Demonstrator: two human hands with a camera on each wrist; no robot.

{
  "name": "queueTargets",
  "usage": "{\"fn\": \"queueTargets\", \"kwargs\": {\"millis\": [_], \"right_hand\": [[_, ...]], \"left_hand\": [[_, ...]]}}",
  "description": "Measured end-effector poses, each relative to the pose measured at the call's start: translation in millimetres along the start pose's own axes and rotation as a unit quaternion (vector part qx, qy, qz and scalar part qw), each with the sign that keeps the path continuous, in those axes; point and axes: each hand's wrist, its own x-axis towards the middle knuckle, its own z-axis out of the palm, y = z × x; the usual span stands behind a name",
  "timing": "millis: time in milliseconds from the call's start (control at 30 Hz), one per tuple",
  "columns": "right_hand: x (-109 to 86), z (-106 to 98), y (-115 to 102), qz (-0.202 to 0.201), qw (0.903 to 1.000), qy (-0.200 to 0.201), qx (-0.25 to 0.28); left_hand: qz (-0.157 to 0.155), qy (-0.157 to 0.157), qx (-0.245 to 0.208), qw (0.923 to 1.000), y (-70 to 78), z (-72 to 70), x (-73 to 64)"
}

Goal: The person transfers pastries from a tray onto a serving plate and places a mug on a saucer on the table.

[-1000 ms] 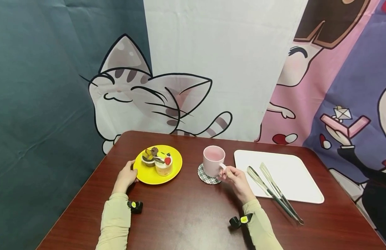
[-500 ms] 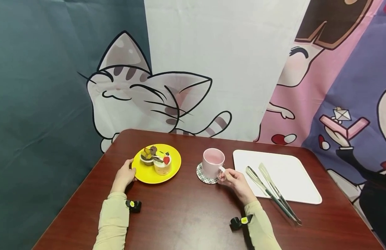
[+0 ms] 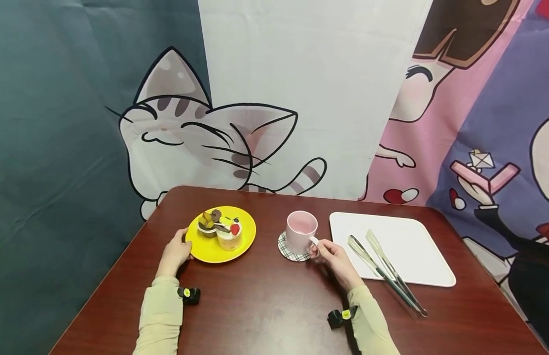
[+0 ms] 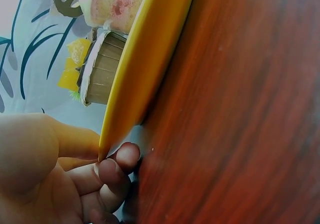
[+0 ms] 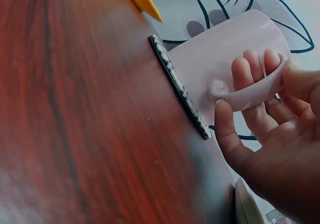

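Observation:
In the head view, my left hand (image 3: 175, 252) pinches the near-left rim of a yellow plate (image 3: 245, 229). The left wrist view shows the thumb above the rim and fingertips below it. On the plate are a small cup cake with a strawberry (image 3: 230, 240) and a fruit-topped tart (image 3: 206, 230). My right hand (image 3: 338, 264) holds the handle of a pink mug (image 3: 298, 235), with several fingers through the loop in the right wrist view. The upright mug stands on a round plaid coaster (image 3: 285, 250). Its inside shows only pink.
A white tray (image 3: 422, 246) lies at the right. Metal tongs with dark handles (image 3: 391, 278) rest across its near edge, handle end over the brown table (image 3: 265, 305). A printed cloth with a cartoon cat (image 3: 176, 123) hangs behind the table.
The mug has come down slightly onto the coaster with my right hand, in the first half second. My left hand and the plate look the same; the head view has shifted a little.

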Motion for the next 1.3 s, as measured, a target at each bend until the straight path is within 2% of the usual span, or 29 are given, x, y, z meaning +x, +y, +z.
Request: {"fn": "queueTargets", "kwargs": {"millis": [133,333,600,700,1000,1300], "right_hand": [[-6.0,-1.3,-0.9,0.014,0.9994,0.012,-0.031],[-15.4,-14.8,-14.1,0.0,0.9883,0.054,-0.143],[-28.3,-35.6,-29.2,0.051,0.9674,0.017,-0.247],[-31.2,-40.6,-29.4,0.047,0.9654,0.009,-0.256],[-34.8,-55.6,-34.8,0.073,0.9564,0.041,-0.28],[-36.6,-62.1,-39.8,0.078,0.9498,0.038,-0.3]], "left_hand": [[0.0,-0.006,0.002,1.0,-1.2,2.5,-1.7],[0.001,-0.003,-0.005,1.0,-3.9,3.2,-5.5],[0.005,0.006,-0.003,1.0,-8.0,3.4,-9.1],[0.007,0.005,-0.003,1.0,-8.4,3.3,-9.8],[0.003,0.004,-0.006,1.0,-6.0,0.2,-11.6],[0.0,0.003,-0.005,1.0,-3.3,-0.9,-13.3]]}}
